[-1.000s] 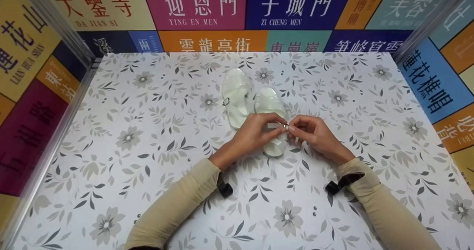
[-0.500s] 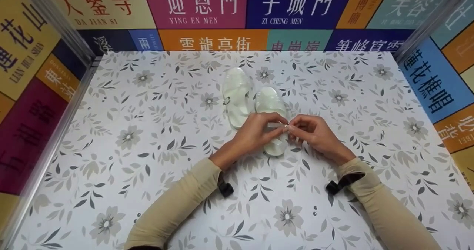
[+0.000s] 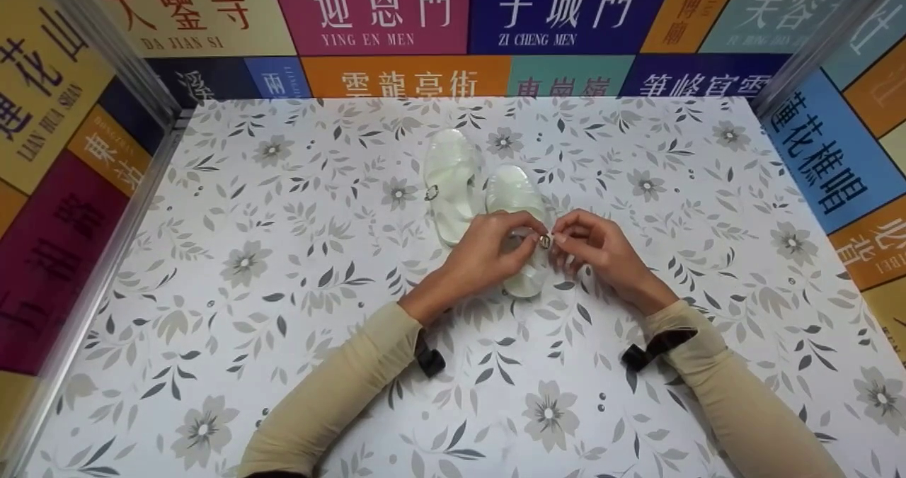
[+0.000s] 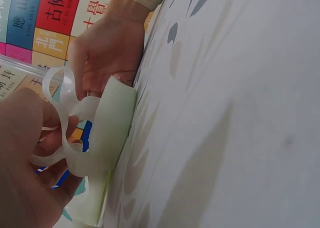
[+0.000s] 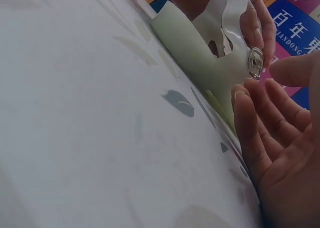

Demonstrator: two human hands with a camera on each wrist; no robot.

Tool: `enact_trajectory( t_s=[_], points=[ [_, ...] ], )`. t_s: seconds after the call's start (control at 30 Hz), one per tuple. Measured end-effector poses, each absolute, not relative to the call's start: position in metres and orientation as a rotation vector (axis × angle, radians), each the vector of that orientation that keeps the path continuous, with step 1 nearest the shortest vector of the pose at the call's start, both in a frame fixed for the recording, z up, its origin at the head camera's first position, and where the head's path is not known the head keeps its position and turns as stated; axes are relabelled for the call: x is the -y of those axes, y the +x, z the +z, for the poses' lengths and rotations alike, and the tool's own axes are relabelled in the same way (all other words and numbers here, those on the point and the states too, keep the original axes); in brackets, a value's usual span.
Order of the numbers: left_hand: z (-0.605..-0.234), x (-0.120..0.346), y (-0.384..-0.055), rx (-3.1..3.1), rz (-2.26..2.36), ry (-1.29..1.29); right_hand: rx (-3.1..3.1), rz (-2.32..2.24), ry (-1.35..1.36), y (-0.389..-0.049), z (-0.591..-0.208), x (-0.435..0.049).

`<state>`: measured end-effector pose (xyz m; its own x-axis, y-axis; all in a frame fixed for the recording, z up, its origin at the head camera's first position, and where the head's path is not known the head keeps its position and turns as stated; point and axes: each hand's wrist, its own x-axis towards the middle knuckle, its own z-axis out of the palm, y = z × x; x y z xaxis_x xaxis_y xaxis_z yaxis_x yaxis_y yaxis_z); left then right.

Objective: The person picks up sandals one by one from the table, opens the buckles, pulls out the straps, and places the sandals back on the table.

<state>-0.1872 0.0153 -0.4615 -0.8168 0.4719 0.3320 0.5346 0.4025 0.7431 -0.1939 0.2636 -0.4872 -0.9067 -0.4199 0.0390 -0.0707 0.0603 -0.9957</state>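
A pair of pale green-white sandals lies on the table. The left sandal [image 3: 453, 180] sits a little farther back, its buckle showing. At the nearer right sandal [image 3: 513, 184], my left hand [image 3: 488, 248] pinches the ankle strap close to its small metal buckle [image 5: 255, 63]. My right hand [image 3: 598, 248] is right beside that buckle, its fingers loosely bent and parted. In the right wrist view its fingertips [image 5: 241, 92] are at the buckle's lower edge, with nothing clearly gripped. The loop of the strap [image 4: 62, 108] stands up from the heel in the left wrist view.
The table [image 3: 318, 393] has a white cover printed with grey flowers and leaves. Panels with large coloured lettering [image 3: 386, 10] stand along the back and both sides. Each forearm wears a beige sleeve and a dark wrist strap with a small camera [image 3: 428, 359].
My right fingers have loosened and drawn slightly back from the strap end. The buckle now shows between the hands, and my left fingers have closed nearer to it. The sandals have not moved.
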Motion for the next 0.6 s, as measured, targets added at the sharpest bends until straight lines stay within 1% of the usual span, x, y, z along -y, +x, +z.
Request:
enact_trajectory(
  t_s=[0.23, 0.43, 0.6],
  points=[
    [-0.459, -0.014, -0.189, 2.521, -1.488, -0.904, -2.089, -1.916, -0.509, -0.193, -0.488, -0.264],
    [-0.456, -0.012, -0.191, 2.461, -1.497, -0.888, -2.114, -1.854, -0.572, -0.194, -0.488, -0.264],
    [-0.451, -0.01, -0.19, 2.454, -1.486, -0.86, -2.137, -1.832, -0.573, -0.194, -0.489, -0.264]
  ],
)
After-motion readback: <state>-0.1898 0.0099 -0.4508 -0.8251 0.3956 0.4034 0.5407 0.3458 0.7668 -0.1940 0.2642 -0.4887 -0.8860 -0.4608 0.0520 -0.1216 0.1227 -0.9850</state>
